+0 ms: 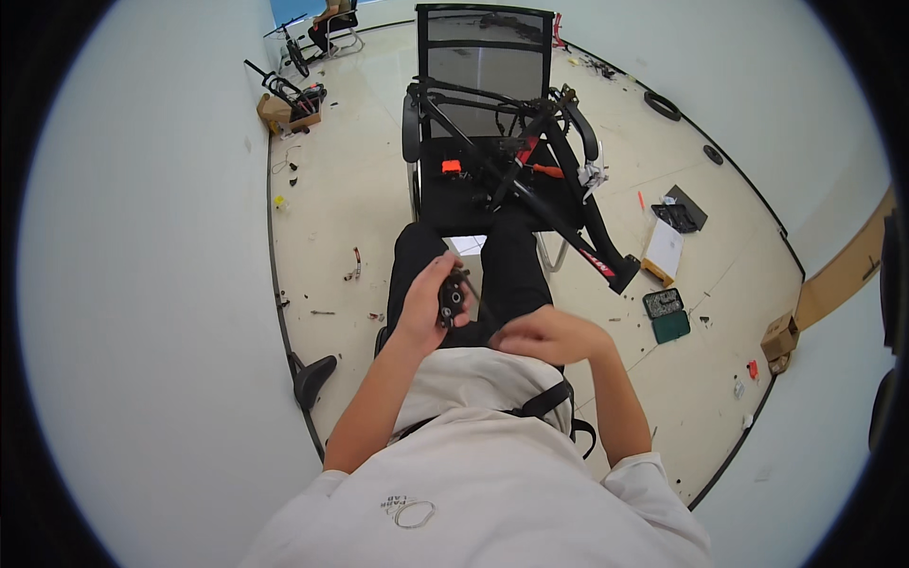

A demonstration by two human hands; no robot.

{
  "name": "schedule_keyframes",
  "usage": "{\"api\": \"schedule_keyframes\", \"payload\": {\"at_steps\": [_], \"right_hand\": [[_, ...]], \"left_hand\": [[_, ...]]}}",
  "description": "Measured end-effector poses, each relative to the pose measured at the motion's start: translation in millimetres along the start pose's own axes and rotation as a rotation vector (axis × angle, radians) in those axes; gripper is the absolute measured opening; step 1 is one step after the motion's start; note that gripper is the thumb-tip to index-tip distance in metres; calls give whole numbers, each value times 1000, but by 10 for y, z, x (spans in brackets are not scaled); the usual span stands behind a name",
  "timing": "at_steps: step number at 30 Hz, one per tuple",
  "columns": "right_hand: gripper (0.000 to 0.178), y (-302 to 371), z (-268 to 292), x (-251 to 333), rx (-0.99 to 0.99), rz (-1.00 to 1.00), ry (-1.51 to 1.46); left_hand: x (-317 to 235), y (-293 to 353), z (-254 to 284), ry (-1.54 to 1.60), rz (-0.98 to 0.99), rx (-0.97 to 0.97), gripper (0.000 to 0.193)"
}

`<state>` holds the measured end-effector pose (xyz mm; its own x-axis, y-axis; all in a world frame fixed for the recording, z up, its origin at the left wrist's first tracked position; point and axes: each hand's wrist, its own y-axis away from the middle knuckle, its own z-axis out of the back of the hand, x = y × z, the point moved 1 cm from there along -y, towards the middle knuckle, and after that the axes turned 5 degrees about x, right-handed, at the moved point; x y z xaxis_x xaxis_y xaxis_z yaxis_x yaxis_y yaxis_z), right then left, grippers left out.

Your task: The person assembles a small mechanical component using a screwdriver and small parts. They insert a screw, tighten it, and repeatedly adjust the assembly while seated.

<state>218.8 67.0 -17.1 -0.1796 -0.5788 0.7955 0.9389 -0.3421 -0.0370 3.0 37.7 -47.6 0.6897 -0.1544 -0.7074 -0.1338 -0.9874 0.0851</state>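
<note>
Above my lap, my left hand [426,301] is closed around a small black metal bike part [453,298] with round, light-ringed holes. I cannot make out its exact kind. My right hand [559,336] is to the right of it and nearer my waist, slightly blurred, with the fingers pinched together. A thin dark strip [481,301] runs from near the part toward the right fingertips; whether it is a tool or a cable is unclear. Ahead, a black bicycle frame [542,210] lies tilted across an office chair [484,71], beside an orange screwdriver handle [547,171] and a small orange object [451,168].
A bicycle saddle [312,381] lies at the left wall. On the right floor are a green case [671,327] of small parts, a white sheet [663,248] and a black tool case [674,218]. A tyre [662,106] rests farther back; a person [331,21] sits far left.
</note>
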Motion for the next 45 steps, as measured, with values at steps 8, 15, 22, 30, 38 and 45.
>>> {"api": "schedule_keyframes", "payload": {"at_steps": [8, 15, 22, 30, 38, 45], "right_hand": [[52, -442, 198, 709, -214, -169, -205], [28, -54, 35, 162, -23, -224, -48], [46, -408, 116, 709, -197, -5, -110], [31, -63, 44, -103, 80, -267, -158], [42, -479, 217, 573, -243, -85, -252], [24, -45, 136, -186, -180, -151, -46]], "left_hand": [[319, 198, -242, -127, 58, 164, 27], [-30, 29, -92, -15, -22, -1, 22], [271, 155, -193, -206, 100, 147, 24], [7, 2, 26, -8, -59, 57, 23], [245, 176, -221, -222, 43, 192, 25], [1, 81, -135, -152, -6, 25, 20]]}}
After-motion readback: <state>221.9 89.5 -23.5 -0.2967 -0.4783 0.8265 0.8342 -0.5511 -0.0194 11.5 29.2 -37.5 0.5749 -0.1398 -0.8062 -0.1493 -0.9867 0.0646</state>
